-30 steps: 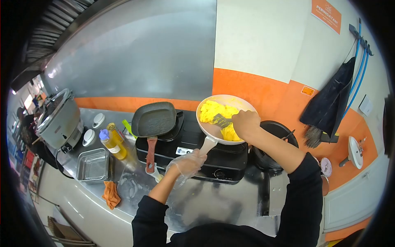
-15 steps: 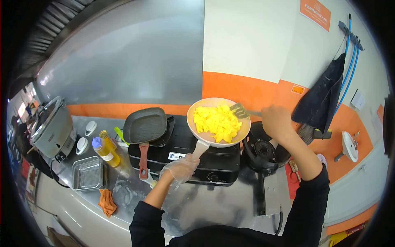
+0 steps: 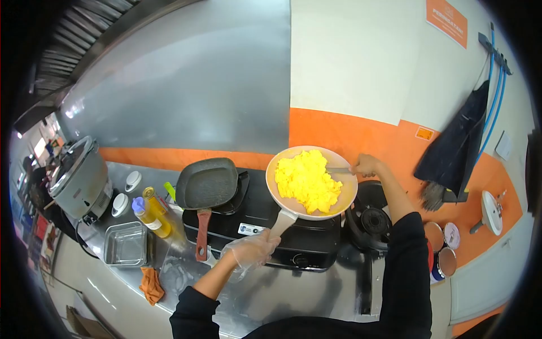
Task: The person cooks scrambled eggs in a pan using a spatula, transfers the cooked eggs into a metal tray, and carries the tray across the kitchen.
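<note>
My left hand, in a clear plastic glove, grips the pale handle of a white frying pan and tilts it up over the black stove. Yellow scrambled egg fills the pan's middle. My right hand holds a spatula at the pan's right rim, its blade reaching into the egg's edge.
A dark square grill pan with a red handle sits on the left burner. Oil bottles, a metal tray, an orange cloth and a rice cooker lie left. A gas burner and bowls are right.
My right hand scraped egg in the pan, drew out to the right with the spatula, then came back to the pan's right rim. The egg now lies spread in the middle.
</note>
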`<state>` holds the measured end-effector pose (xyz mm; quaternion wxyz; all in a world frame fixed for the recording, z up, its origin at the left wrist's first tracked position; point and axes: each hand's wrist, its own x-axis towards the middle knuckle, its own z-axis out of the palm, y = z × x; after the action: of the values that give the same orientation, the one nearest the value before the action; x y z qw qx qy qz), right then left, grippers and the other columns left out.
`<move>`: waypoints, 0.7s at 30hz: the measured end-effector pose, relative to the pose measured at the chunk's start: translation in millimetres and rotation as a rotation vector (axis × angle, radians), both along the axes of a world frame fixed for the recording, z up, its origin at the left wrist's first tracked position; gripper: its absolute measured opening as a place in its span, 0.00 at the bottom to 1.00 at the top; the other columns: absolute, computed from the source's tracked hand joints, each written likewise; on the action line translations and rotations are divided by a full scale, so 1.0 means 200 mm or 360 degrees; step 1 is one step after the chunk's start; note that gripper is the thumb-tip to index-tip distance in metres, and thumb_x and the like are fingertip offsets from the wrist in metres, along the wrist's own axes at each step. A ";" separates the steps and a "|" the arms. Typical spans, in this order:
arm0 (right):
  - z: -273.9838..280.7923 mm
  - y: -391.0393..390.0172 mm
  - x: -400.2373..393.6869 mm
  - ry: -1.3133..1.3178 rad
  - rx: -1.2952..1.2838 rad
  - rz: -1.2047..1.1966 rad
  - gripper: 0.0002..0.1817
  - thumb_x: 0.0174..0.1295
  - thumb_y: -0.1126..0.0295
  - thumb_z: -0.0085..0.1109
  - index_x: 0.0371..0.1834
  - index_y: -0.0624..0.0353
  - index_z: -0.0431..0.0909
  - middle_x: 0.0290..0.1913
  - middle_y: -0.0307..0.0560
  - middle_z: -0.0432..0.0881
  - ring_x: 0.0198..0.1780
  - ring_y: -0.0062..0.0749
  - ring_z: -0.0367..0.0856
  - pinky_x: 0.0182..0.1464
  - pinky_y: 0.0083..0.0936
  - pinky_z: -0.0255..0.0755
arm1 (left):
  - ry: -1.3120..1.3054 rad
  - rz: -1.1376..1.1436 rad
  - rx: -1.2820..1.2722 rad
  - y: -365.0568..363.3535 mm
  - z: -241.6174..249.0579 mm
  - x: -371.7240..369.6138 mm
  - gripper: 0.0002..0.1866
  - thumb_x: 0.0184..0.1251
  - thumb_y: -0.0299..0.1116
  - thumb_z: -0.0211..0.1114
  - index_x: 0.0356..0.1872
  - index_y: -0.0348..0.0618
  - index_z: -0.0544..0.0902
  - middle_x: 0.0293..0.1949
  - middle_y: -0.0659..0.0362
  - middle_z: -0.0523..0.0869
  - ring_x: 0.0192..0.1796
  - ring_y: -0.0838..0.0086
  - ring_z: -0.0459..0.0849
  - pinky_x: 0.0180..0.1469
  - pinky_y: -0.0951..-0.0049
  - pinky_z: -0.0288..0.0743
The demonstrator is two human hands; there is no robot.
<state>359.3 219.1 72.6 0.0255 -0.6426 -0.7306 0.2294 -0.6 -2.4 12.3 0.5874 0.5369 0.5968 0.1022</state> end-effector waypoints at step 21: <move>0.15 -0.93 0.00 -0.0514 0.1529 0.0736 0.11 0.57 0.63 0.60 0.42 0.51 0.81 0.19 0.44 0.73 0.21 0.41 0.76 0.23 0.33 0.68 | 0.0297 -0.0505 0.0857 0.03 -0.26 -0.07 0.25 0.71 0.49 0.50 0.57 0.40 0.64 0.19 0.61 0.72 0.15 0.75 0.71 0.16 0.72 0.66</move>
<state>358.3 32.9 103.2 0.1523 -0.4087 -0.8696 -0.2313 -14.3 3.8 -38.9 0.3755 0.7664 0.5085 0.1139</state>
